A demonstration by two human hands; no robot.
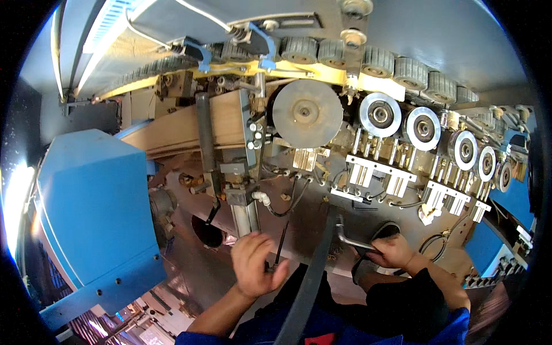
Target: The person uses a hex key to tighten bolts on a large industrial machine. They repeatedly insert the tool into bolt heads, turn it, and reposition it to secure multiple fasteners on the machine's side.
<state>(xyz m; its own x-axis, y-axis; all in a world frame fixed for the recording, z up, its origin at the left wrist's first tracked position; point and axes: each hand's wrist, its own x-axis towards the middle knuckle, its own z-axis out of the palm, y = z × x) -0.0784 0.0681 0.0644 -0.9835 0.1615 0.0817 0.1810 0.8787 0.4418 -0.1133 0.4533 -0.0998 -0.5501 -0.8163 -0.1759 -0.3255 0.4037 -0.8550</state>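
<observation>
Closed around the handle end of a bent metal bar, which looks like an L-shaped wrench (352, 244), is my right hand (394, 251). The wrench's other end points up toward the machine's metal bed. My left hand (256, 265) is spread with its thumb out and holds nothing visible. It is near the lower end of a metal cylinder (241, 218) and a thin black rod (282, 241). Between my hands, a long flat dark strip (313, 276) slants down toward my body; what it hangs from cannot be told.
A large grey disc (305, 114) and several silver-rimmed wheels (380, 115) line the machine, with metal brackets (380, 172) below. A brown belt (178, 123) runs at left behind a blue housing (98, 207). Black rollers (299, 50) sit along a yellow bar (282, 70). Hoses and cables hang nearby.
</observation>
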